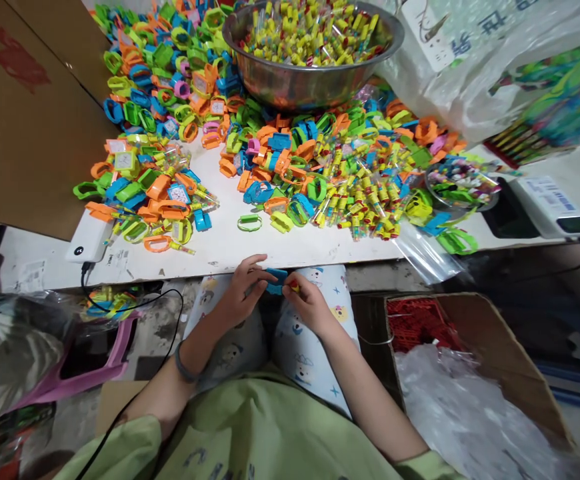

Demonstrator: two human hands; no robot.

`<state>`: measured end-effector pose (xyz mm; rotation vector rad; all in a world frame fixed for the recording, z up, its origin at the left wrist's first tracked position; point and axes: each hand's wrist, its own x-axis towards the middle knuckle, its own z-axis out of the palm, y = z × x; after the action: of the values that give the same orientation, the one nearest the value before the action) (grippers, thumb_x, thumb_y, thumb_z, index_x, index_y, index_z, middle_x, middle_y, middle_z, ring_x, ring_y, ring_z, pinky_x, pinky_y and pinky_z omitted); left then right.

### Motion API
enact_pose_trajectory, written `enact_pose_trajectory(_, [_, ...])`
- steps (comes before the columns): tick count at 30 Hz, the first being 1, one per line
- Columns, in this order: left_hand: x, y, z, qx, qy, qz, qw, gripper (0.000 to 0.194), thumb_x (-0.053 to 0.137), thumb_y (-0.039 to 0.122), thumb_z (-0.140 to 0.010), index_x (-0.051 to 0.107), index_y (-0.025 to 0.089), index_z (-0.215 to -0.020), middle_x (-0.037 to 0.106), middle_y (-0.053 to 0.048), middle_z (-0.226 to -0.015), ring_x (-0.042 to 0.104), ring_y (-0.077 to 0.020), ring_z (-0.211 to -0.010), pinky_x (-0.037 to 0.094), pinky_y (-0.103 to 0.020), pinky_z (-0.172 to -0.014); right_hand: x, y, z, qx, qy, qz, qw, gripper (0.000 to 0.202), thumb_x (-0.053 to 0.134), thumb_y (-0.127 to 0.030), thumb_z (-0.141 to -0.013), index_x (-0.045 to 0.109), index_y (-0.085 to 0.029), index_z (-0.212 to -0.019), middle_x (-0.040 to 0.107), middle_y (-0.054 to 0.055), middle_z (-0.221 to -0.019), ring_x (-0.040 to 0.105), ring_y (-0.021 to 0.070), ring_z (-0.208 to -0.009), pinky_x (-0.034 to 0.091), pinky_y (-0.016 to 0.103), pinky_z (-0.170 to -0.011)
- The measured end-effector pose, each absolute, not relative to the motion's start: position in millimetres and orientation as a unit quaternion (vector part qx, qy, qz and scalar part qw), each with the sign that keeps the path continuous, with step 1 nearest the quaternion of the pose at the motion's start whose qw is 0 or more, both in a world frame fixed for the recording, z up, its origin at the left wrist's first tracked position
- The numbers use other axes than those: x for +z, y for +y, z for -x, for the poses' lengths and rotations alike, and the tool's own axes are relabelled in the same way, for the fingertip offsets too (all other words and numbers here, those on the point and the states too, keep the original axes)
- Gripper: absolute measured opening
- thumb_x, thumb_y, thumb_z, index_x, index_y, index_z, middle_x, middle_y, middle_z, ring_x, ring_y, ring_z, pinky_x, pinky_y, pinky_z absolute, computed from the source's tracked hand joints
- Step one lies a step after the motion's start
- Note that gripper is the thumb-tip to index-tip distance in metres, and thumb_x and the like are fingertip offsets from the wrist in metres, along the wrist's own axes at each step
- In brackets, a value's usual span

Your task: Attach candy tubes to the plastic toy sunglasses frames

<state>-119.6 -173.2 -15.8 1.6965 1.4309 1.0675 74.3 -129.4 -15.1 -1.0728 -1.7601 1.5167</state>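
Over my lap, just below the table edge, my left hand grips a blue plastic toy watch between thumb and fingers. From the other side my right hand meets it, pinching a small tube with a red and yellow end. Most of the tube is hidden by the fingers, and I cannot tell whether it is inside the watch. On the table ahead lie a pale green watch, a heap of mixed coloured watches and a pile of small yellow-capped tubes.
A steel bowl full of capped tubes stands at the back. Another watch pile lies left, near a white power bank with a cable. A cardboard box with red pieces and plastic bags sits low right. Someone's arm shows far left.
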Motion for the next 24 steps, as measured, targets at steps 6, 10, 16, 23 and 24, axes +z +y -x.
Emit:
enact_pose_trajectory(6, [-19,-172,131,0.385,0.519,-0.629,0.432,0.026,0.058,0.037,-0.092,0.074,0.028,-0.111,0.068,-0.007,-0.127,0.063,-0.0244,-0.117,0.049,-0.042,-0.103,-14,-134,-72,0.546,-0.688,0.403,0.257,0.017,0.052,-0.038,-0.089,0.053,-0.021,-0.084,0.039,-0.006,-0.058,0.033,0.0114,-0.053,0.026,0.024,-0.05])
enact_pose_trajectory(10, [-22,-179,121,0.416,0.55,-0.595,0.413,0.023,0.07,0.04,-0.083,0.078,0.027,-0.101,0.071,-0.008,-0.113,0.065,-0.0256,-0.108,0.054,-0.041,-0.094,-16,-134,-72,0.535,-0.7,0.399,0.254,0.019,0.053,-0.038,-0.089,0.054,-0.021,-0.082,0.038,-0.007,-0.057,0.033,0.011,-0.052,0.026,0.024,-0.049])
enact_pose_trajectory(16, [-24,-185,111,0.414,0.569,-0.576,0.416,0.026,0.076,0.046,-0.076,0.076,0.02,-0.08,0.065,-0.009,-0.102,0.065,-0.022,-0.09,0.056,-0.032,-0.072,-15,-133,-71,0.55,-0.703,0.382,0.24,0.02,0.054,-0.037,-0.089,0.052,-0.021,-0.077,0.039,-0.006,-0.057,0.033,0.0109,-0.053,0.025,0.024,-0.049])
enact_pose_trajectory(23, [-13,-179,112,0.345,0.523,-0.667,0.403,0.042,0.046,0.052,-0.094,0.073,0.022,-0.083,0.061,-0.012,-0.123,0.055,-0.0288,-0.118,0.042,-0.047,-0.103,-11,-128,-72,0.605,-0.657,0.378,0.244,0.031,0.053,-0.046,-0.089,0.048,-0.021,-0.071,0.039,-0.005,-0.06,0.033,0.011,-0.055,0.026,0.024,-0.052])
enact_pose_trajectory(24, [-13,-179,112,0.349,0.519,-0.666,0.407,0.044,0.045,0.054,-0.094,0.073,0.022,-0.081,0.06,-0.012,-0.127,0.053,-0.0292,-0.121,0.04,-0.047,-0.105,-11,-128,-73,0.621,-0.647,0.371,0.242,0.033,0.053,-0.048,-0.089,0.048,-0.021,-0.071,0.039,-0.005,-0.06,0.033,0.0111,-0.056,0.025,0.024,-0.052])
